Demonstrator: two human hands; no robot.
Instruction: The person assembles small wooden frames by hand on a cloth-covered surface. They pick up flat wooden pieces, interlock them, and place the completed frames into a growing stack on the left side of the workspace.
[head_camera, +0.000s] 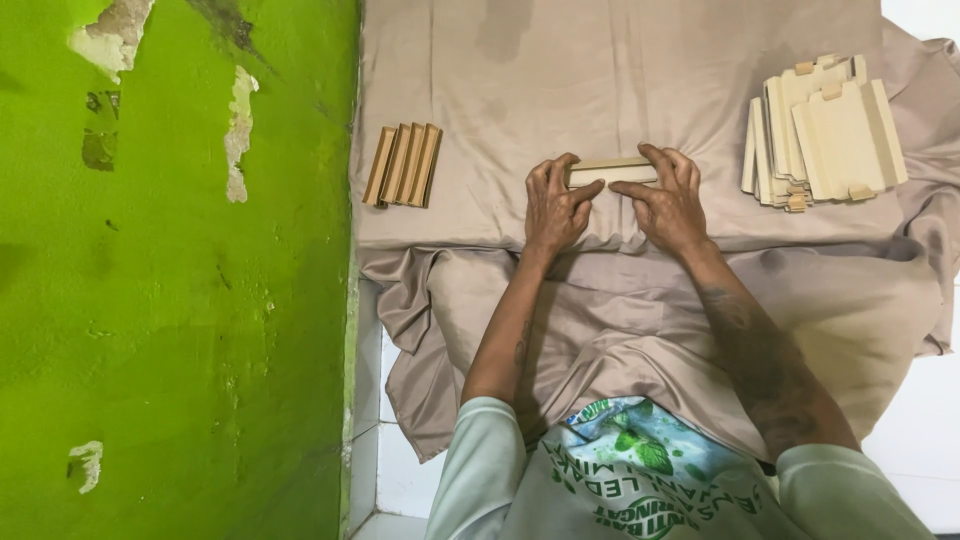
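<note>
A small pale wooden piece (610, 171), long and flat, rests on the beige cloth (620, 90) in the middle. My left hand (553, 208) grips its left end, thumb on the near edge. At its right end, my right hand (668, 200) pinches it with the index finger along the near side. Both hands rest on the cloth while holding the piece between them.
A row of several tan wooden strips (403, 165) lies at the left on the cloth. A stack of pale flat wooden panels (825, 135) with small tabs sits at the right. A green peeling wall (170, 270) borders the left; white floor tiles (400, 470) show below.
</note>
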